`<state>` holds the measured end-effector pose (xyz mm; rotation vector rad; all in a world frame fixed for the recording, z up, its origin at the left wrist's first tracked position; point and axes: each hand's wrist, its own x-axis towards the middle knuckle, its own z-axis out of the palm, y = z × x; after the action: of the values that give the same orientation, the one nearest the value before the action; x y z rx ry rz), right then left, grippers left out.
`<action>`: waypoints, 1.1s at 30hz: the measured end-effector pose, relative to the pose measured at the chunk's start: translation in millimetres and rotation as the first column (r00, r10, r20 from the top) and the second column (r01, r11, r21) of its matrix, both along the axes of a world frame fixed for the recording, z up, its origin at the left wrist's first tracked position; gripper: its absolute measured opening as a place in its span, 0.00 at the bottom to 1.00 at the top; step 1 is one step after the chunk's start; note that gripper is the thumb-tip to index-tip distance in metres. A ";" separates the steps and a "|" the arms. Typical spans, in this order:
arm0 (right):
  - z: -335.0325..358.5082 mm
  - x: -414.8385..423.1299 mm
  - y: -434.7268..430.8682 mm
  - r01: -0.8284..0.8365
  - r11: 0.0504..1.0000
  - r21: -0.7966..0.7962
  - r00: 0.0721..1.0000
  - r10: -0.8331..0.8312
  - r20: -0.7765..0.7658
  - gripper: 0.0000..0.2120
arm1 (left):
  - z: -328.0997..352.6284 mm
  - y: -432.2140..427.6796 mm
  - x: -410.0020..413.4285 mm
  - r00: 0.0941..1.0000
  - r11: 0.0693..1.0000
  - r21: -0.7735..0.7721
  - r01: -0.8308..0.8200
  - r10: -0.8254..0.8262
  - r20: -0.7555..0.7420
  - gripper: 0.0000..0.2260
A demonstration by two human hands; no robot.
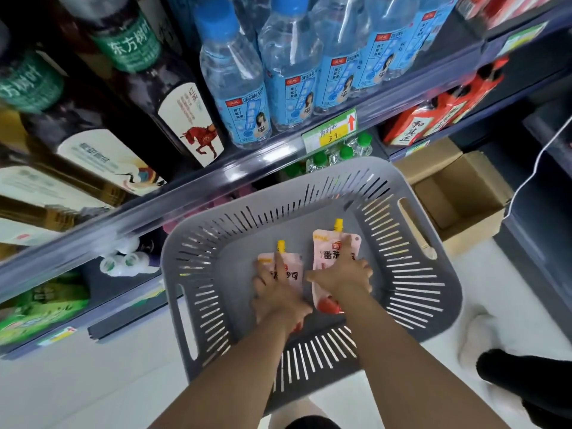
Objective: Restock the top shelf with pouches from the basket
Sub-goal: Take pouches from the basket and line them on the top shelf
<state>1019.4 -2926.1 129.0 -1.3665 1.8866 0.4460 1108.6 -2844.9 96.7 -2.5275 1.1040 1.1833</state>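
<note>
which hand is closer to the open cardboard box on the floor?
Right. The right hand rests on the larger pink yellow-capped pouch in the grey slotted plastic basket, on the side toward the open cardboard box; the left hand covers the smaller pouch, farther away.

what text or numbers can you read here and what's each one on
"ORIGINAL SODA": blue label of the soda water bottle.
"东方树叶": green label of the dark tea bottle.
"红茶": white label with a red horse, on another dark bottle.
"和其正": red packs.
"3.9", handwritten: shelf price tag.
"番茄": right pouch under the right hand.
"司": left pouch under the left hand.
Other print is too blurred.
</note>
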 end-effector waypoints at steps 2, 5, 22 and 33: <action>5.4 -0.3 1.7 -0.028 0.999 -0.030 1.000 0.028 0.014 0.58 | -2.0 0.5 -2.0 0.992 0.993 -0.020 0.114 -0.113 0.051 0.57; 15.0 1.2 5.5 -0.028 0.992 -0.122 0.999 0.033 0.039 0.59 | -2.5 2.5 -2.7 0.993 0.993 -0.056 0.103 -0.100 0.065 0.51; 106.5 0.3 33.1 0.021 0.908 -0.419 0.999 -0.007 0.035 0.56 | 135.6 8.5 54.8 0.982 0.897 -0.399 0.190 -0.179 0.066 0.51; 214.9 67.4 144.5 -0.213 0.659 -0.722 0.977 0.147 -0.155 0.57 | 269.3 118.9 142.6 0.915 0.609 -0.683 0.403 -0.243 0.322 0.49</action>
<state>1086.8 -2781.6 343.9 -2.1001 2.1043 -0.2332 1251.2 -2726.1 366.0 -2.6474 2.2280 0.3777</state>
